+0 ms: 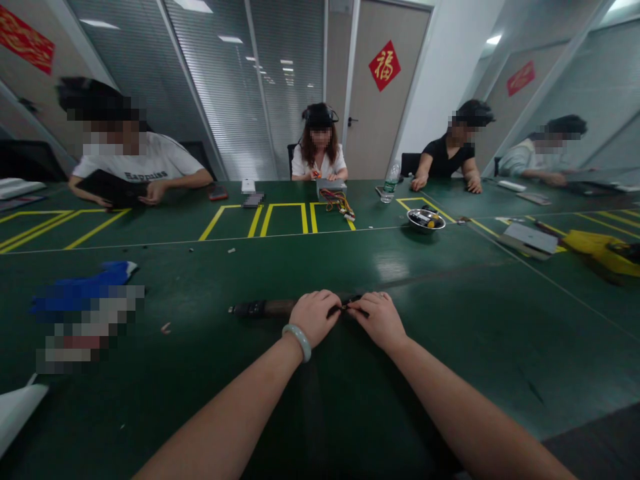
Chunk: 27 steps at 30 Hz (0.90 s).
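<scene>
A long dark cylindrical tool (277,308) lies sideways on the green table, a small metallic piece at its left end. My left hand (315,317), with a pale green bangle at the wrist, is closed over the tool's right part. Its thumb and fingers come together close to my right hand (380,319). That hand pinches something small and dark between thumb and fingertips, right at the left fingertips. My fingers cover most of the small piece, so its kind cannot be made out, nor whether it joins the tool.
Left lie a blue item (83,288) and a white object (17,413). Farther off are a metal bowl (426,221) of small parts, a water bottle (390,183), a grey box (331,188) with coloured wires, and a yellow item (600,250). Several people sit across the table.
</scene>
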Tool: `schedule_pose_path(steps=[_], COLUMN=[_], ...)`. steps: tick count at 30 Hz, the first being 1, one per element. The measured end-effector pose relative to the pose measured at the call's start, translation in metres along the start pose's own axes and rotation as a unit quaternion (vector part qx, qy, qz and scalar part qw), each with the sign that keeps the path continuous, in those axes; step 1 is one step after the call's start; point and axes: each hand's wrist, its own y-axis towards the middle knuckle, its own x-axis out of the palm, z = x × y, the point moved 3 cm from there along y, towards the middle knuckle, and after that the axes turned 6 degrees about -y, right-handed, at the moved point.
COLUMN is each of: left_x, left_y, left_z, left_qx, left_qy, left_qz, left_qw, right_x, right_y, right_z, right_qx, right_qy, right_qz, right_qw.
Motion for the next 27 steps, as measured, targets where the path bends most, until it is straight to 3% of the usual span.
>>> schedule_pose_path(steps=[13,27], left_x=[0.003,0.001], left_y=[0.0,-0.001], left_z=[-0.002,-0.002], left_qx=[0.005,-0.01], left_qy=[-0.003,-0.015], left_qz=[0.011,0.023], left_qw=[1.0,1.0], right_x=[0.007,0.015], right_y=[0.001,0.017], right_z=[-0.004,-0.004], right_qx=[-0.002,-0.113], right_qy=[-0.036,-0.127], right_qz=[0.02,-0.006], right_qw=[0.999,0.985])
